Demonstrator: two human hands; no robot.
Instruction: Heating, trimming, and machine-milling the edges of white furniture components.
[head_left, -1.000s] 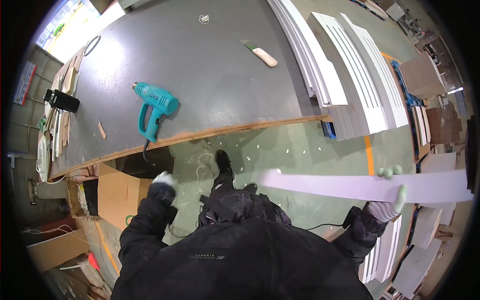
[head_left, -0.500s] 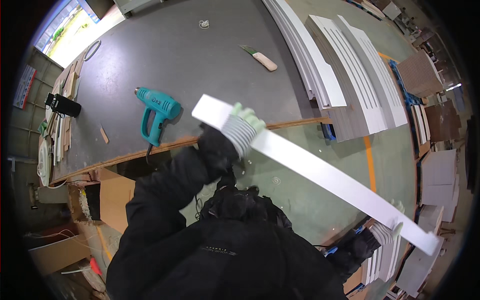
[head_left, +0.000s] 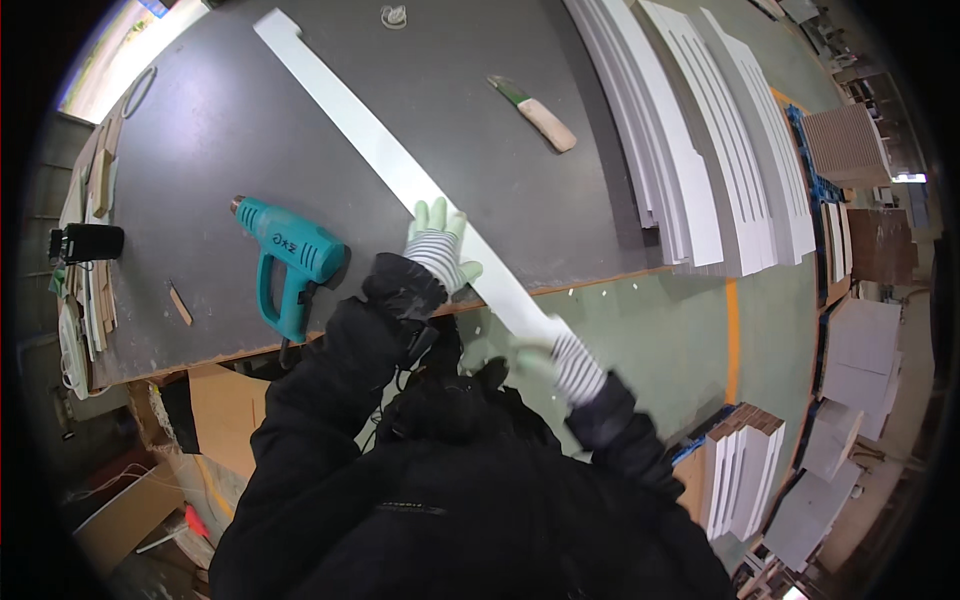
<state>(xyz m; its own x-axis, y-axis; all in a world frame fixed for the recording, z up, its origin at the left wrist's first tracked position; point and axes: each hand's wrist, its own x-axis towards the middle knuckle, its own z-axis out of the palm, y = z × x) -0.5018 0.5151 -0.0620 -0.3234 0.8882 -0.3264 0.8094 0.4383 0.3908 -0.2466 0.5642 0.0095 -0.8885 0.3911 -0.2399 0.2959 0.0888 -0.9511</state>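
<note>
Two gloved hands steady one long white strip on the dark workbench point(head_left: 560, 110).

We judge this as the laying-down step: the white strip point(head_left: 370, 140) lies slantwise across the bench, its near end overhanging the front edge; next it wants sliding fully on. Relative to the strip: the stacked white panels point(head_left: 700, 150) sit to its right, the teal heat gun point(head_left: 290, 255) to its left — apart. Our left hand point(head_left: 438, 245) presses on its middle, fingers spread; our right hand point(head_left: 560, 360) grips its overhanging end, closed around it.
</note>
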